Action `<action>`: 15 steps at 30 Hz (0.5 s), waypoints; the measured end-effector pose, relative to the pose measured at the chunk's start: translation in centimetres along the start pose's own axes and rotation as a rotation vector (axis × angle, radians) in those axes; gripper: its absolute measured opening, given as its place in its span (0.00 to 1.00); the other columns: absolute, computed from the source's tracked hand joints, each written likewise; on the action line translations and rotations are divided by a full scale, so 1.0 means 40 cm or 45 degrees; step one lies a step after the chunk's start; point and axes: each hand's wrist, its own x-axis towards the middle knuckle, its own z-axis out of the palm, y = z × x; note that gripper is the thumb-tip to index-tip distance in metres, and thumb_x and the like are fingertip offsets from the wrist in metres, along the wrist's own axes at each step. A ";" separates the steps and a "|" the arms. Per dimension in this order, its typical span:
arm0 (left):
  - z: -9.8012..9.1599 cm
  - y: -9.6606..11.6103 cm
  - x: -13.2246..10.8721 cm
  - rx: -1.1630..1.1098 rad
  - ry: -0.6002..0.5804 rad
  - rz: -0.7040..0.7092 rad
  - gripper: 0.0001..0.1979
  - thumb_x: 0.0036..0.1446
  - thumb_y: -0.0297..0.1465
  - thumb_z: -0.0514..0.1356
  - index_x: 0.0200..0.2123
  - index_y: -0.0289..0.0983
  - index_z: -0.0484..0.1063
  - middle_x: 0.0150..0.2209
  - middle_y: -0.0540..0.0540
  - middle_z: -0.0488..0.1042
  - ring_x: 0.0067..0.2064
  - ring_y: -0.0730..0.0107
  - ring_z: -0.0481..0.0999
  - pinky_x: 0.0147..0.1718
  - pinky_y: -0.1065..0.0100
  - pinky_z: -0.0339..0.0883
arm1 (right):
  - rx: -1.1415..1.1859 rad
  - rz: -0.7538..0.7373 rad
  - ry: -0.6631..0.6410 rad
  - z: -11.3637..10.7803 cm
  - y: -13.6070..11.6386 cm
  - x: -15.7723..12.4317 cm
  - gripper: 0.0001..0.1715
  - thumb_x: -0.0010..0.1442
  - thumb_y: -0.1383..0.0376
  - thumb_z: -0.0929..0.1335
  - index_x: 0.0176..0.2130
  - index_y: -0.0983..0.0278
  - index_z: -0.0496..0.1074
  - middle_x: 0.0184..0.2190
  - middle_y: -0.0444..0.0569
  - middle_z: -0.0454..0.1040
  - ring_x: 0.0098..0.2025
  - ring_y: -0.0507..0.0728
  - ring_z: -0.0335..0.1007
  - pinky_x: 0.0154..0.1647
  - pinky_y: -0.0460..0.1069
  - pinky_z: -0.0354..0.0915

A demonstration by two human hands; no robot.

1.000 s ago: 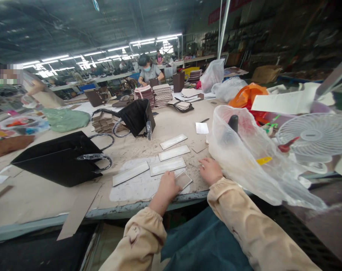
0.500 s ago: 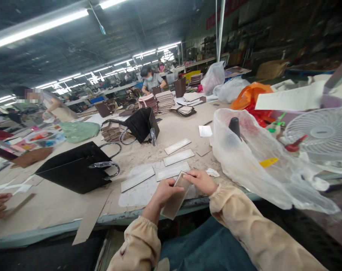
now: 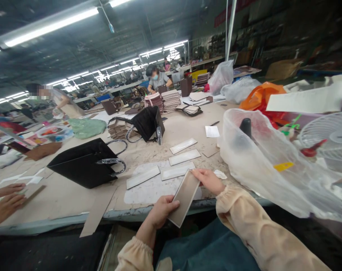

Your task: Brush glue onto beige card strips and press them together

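Both hands grip one flat rectangular panel [image 3: 184, 199], grey-brown with a pale border, tilted over the table's front edge. My left hand [image 3: 162, 211] pinches its lower left side, thumb on top. At the far upper corner, my right hand [image 3: 209, 180] has its fingers closed on the same panel. Just beyond lie several pale strips with dark edges, among them a near strip [image 3: 177, 171], a middle strip [image 3: 184, 157] and a left strip [image 3: 143, 177]. A white, stained sheet [image 3: 137, 195] is partly under them.
Two black handbags, a near one [image 3: 83, 163] and a farther one [image 3: 148, 122], stand left. A clear plastic bag [image 3: 244, 162] and a white fan [image 3: 329, 135] are at right. Another person's hands [image 3: 8, 201] work at far left. Stacked panels [image 3: 171, 101] sit farther back.
My left hand has slid down the panel, away from my right hand, baring more of its face. The view has shifted left. The other person's hands have come further into view.
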 end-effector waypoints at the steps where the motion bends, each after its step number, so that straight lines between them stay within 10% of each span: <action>1: 0.003 -0.008 0.000 0.001 0.018 0.004 0.23 0.39 0.44 0.66 0.31 0.30 0.73 0.24 0.45 0.74 0.25 0.71 0.70 0.26 0.71 0.60 | -0.102 -0.050 0.023 0.001 -0.002 -0.001 0.25 0.56 0.48 0.59 0.27 0.63 0.71 0.22 0.43 0.69 0.27 0.53 0.65 0.27 0.46 0.61; 9: -0.028 0.004 -0.011 -0.083 0.059 0.051 0.18 0.42 0.41 0.66 0.28 0.29 0.73 0.22 0.46 0.73 0.22 0.75 0.68 0.22 0.74 0.57 | -0.195 -0.022 0.046 0.018 0.017 0.004 0.28 0.60 0.49 0.55 0.30 0.62 0.73 0.24 0.46 0.73 0.28 0.55 0.70 0.27 0.48 0.64; 15: -0.201 0.148 0.039 -0.130 0.364 0.183 0.13 0.47 0.35 0.64 0.35 0.33 0.71 0.25 0.47 0.75 0.24 0.71 0.72 0.23 0.71 0.66 | -0.501 -0.242 0.228 -0.019 0.060 0.034 0.20 0.56 0.58 0.63 0.45 0.65 0.72 0.33 0.50 0.76 0.35 0.57 0.71 0.38 0.51 0.66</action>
